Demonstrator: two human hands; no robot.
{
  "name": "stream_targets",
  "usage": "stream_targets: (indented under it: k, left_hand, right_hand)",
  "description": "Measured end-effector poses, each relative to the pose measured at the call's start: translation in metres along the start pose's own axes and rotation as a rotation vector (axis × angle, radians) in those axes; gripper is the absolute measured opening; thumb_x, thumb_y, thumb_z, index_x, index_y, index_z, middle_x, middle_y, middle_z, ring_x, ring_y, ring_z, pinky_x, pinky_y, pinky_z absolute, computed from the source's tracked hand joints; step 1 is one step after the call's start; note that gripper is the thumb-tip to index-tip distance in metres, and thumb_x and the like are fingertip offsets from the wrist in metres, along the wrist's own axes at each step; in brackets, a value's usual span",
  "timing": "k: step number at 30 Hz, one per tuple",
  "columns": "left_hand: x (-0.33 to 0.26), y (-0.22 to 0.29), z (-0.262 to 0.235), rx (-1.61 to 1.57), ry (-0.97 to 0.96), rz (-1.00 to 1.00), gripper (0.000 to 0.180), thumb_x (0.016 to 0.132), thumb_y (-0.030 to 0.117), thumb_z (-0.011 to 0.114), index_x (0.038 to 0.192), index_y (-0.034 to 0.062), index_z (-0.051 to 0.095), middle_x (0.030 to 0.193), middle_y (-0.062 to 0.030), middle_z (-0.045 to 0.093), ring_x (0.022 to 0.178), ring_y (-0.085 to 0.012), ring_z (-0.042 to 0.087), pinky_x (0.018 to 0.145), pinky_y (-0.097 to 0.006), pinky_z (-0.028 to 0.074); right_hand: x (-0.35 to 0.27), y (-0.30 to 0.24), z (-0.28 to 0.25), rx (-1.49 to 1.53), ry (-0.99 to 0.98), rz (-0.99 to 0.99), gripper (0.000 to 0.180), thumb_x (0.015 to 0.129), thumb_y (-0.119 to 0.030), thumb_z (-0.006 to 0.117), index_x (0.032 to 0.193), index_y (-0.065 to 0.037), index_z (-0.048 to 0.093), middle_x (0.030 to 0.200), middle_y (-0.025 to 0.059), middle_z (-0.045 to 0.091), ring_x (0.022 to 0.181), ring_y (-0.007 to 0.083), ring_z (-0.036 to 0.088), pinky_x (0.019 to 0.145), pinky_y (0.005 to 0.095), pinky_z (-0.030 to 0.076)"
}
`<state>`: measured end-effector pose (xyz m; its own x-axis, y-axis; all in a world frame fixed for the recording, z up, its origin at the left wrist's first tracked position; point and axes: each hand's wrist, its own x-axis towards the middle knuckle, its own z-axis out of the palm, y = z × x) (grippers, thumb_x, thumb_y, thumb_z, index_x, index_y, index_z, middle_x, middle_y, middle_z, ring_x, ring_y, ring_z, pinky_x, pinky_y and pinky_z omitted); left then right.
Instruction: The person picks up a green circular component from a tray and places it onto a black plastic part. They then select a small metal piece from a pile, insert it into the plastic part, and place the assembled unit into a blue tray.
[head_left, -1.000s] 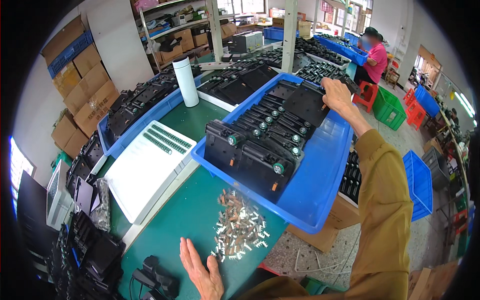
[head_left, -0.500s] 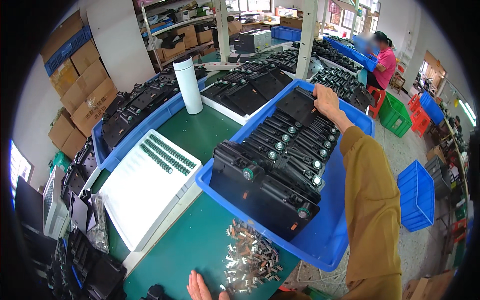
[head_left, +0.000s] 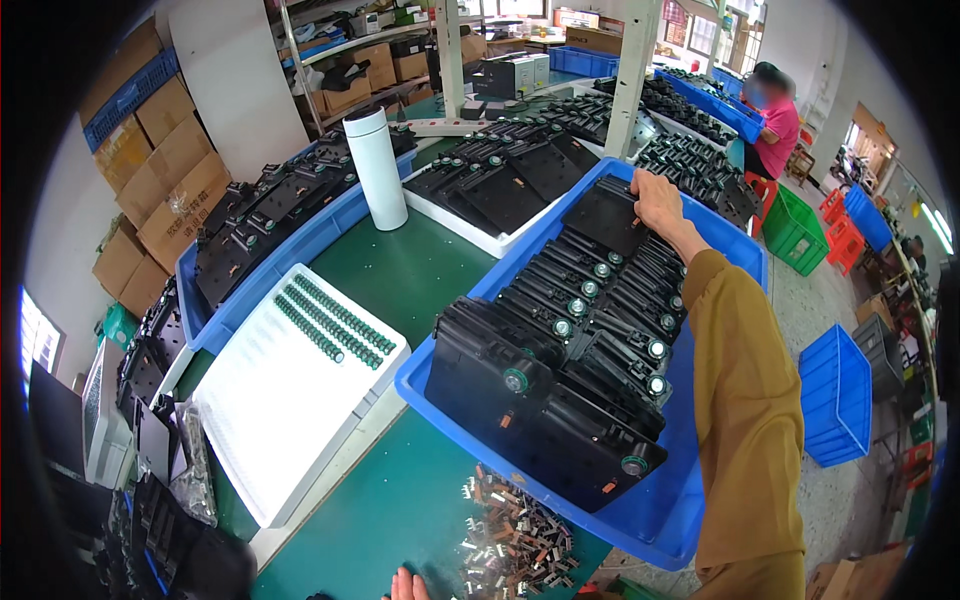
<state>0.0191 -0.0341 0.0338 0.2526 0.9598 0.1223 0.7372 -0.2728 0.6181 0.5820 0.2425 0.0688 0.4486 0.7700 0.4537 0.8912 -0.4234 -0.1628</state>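
A blue plastic bin (head_left: 690, 515) stands tilted in view on the right, packed with rows of black plastic housings (head_left: 520, 400) bearing round, green-rimmed clear lenses. At its far end my right hand (head_left: 660, 208) has its fingers curled over the edge of a flat black panel (head_left: 600, 215). My left hand (head_left: 405, 585) is cut off by the lower picture edge; its visible fingers stretch out over the green table (head_left: 350, 520), holding nothing I can see. Just right of it lies a pile of small metal-and-brown switch-like parts (head_left: 515, 540).
A white foam tray (head_left: 290, 410) with rows of green-rimmed lenses (head_left: 335, 320) lies left of the bin. A white bottle (head_left: 377, 170) stands behind it. Another blue bin (head_left: 215, 325) of housings is at left. A person in pink (head_left: 778, 135) sits far right, near a green crate (head_left: 795, 232).
The blue bin and its housings appear slightly lower and farther right, partly as the view shifts. My left hand has slipped lower, mostly out of the picture. My right hand keeps its hold.
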Motion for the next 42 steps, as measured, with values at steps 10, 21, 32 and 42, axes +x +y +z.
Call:
stream_targets:
  k: [10,21,32,42]
  left_hand:
    - [0.0,0.0,0.0,0.018,-0.015,-0.004,0.062,0.091,0.028,0.061,0.143,-0.0007,0.04,0.148,-0.0229,0.038,0.137,-0.0421,0.033,0.114,-0.058,0.016]
    - [0.002,0.001,0.001,-0.007,0.01,0.002,0.058,0.091,0.023,0.062,0.141,-0.001,0.043,0.146,-0.0223,0.041,0.137,-0.041,0.035,0.114,-0.057,0.018]
    - [-0.002,-0.004,0.001,-0.02,0.024,0.046,0.054,0.092,0.021,0.06,0.14,0.0,0.045,0.145,-0.0212,0.043,0.135,-0.0405,0.037,0.114,-0.057,0.019]
    - [-0.002,-0.002,0.002,-0.02,0.036,0.042,0.053,0.092,0.021,0.06,0.139,0.0004,0.046,0.144,-0.0209,0.044,0.134,-0.0408,0.038,0.114,-0.056,0.02]
  right_hand:
    - [-0.002,-0.007,0.009,-0.075,0.001,0.147,0.023,0.073,-0.003,0.063,0.094,-0.008,0.057,0.086,0.0158,0.064,0.088,0.0359,0.063,0.073,0.0471,0.049]
    - [-0.045,-0.03,-0.018,0.089,0.256,0.19,0.024,0.083,-0.012,0.06,0.107,-0.009,0.062,0.107,0.0161,0.062,0.1,0.037,0.061,0.08,0.0496,0.05]
    - [-0.103,-0.077,-0.03,0.207,0.095,-0.035,0.025,0.076,-0.021,0.069,0.097,-0.01,0.066,0.083,0.0068,0.063,0.081,0.0274,0.063,0.07,0.0416,0.049]
    - [-0.096,-0.075,-0.005,0.1,0.152,-0.005,0.014,0.076,-0.013,0.07,0.088,-0.008,0.067,0.088,0.0105,0.064,0.087,0.0317,0.064,0.071,0.044,0.051]
